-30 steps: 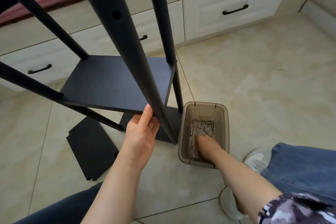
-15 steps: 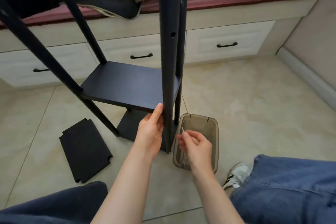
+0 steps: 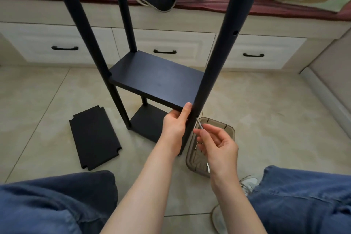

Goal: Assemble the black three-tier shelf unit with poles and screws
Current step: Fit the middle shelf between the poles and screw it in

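Right hand (image 3: 218,146): thumb + forefinger pinch a slim silver metal screw (image 3: 199,124), other fingers loosely curled. Screw tip points up-left at the near round black pole (image 3: 218,62), just beside it, abt level w/ the near corner of the matte black rectangular middle shelf board (image 3: 157,80).

Left hand (image 3: 174,125): wrapped round the same pole right under that corner, thumb lying up against the shelf edge. Clamped on, steadying.

Step in hand (my read): seat screw thru pole into the shelf corner. I can't make out the hole at that height; it's too dark.

To do it well:
- L keeps pole + shelf edge pressed tight, no gap, so the holes line up.
- Bring screw in square to pole, not angled as it is now, else cross-thread risk.
- Start by fingers, a few turns, before any tool.

Outward: translucent brown plastic tub (image 3: 232,133) on the tile floor, directly under the right hand. Black bottom shelf board (image 3: 148,123) sits low btwn the poles. Spare flat black notched panel (image 3: 95,138) lies on the tile, well apart to the left. Open upper hole (image 3: 235,32) on the near pole: top tier not yet fitted, I judge.
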Demonstrator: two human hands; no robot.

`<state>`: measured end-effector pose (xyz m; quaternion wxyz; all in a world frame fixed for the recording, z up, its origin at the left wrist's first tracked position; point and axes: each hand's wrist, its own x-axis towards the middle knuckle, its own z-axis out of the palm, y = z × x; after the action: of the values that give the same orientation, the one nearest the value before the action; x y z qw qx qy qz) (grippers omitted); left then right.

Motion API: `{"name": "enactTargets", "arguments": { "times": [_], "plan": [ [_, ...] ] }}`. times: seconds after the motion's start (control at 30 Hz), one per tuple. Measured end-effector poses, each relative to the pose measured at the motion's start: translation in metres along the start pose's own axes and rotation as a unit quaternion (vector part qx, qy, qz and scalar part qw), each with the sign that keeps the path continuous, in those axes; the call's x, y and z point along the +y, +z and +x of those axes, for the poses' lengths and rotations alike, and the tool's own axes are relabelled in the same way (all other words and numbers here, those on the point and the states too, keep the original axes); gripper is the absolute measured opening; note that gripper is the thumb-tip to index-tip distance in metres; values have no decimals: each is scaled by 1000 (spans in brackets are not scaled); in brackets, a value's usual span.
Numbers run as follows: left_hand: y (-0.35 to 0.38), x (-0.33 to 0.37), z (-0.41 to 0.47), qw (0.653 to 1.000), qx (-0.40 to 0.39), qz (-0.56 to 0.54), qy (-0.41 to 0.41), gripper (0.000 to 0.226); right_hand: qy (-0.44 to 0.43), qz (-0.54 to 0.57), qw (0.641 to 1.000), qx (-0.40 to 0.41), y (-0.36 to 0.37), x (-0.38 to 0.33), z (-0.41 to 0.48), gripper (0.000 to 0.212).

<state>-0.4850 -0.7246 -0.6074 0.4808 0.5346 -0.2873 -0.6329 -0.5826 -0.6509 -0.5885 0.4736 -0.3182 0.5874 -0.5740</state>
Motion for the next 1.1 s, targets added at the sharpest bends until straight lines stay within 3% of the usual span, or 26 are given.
{"name": "enactTargets", "arguments": {
  "times": [0.3, 0.53, 1.1],
  "plan": [
    [0, -6, 6, 1000, 1, -8, 3, 41, -9, 8, 999, 51, 8, 6, 6, 9],
    [0, -7, 5, 1000, 1, -13, 2, 32, -9, 6, 999, 47, 9, 11, 4, 10],
    [1, -8, 4, 1000, -5, -11, 27, 46, -10, 58, 998, 38, 24, 2, 21, 5]
  ]
}}
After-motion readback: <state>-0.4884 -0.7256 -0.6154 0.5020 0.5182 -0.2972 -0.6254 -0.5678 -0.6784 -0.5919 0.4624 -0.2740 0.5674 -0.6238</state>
